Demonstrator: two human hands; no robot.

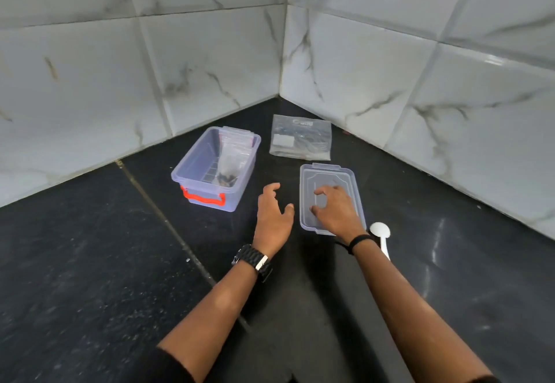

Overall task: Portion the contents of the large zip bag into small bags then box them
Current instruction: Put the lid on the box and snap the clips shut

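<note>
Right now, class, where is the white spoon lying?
In the head view the white spoon lies on the dark counter, right of the right hand, beside the near right corner of the clear lid.

A dark stone counter [90, 277] with a pale speckle runs into a corner — one seam [162, 217] crosses it at a slant. White marble-look wall tiles [210, 52] with grey veins rise on both sides, and a white plastic spoon [380, 231] lies bowl-up on the counter.
</note>
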